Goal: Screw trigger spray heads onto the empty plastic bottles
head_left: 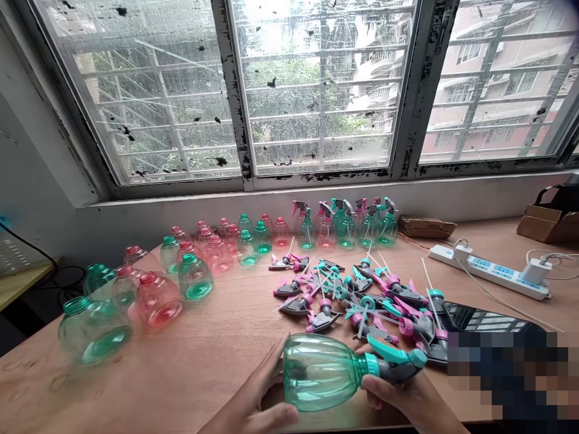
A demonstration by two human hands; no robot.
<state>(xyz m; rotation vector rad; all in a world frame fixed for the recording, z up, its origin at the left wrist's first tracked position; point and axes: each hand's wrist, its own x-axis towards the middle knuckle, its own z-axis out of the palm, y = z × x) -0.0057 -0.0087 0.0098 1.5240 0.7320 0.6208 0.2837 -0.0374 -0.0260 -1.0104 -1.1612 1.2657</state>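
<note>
A clear green spray bottle [319,371] with a teal and grey trigger head [398,360] lies sideways between my hands, above the table's front edge. Round the base of it curves my left hand [266,395], thumb below and fingers behind. My right hand [384,392] grips the neck at the teal collar, its thumb in front; the other fingers are partly hidden behind the bottle. Just beyond my hands spreads a pile of loose trigger heads [325,313] in pink, teal and grey, with thin white tubes.
Open green and pink bottles [158,299] stand in a curve at left. Several bottles with trigger heads [347,229] line the wall. At right are a white power strip [493,274] with cables, a black tablet-like slab [493,318], a brown parcel [427,227] and a cardboard box [549,217].
</note>
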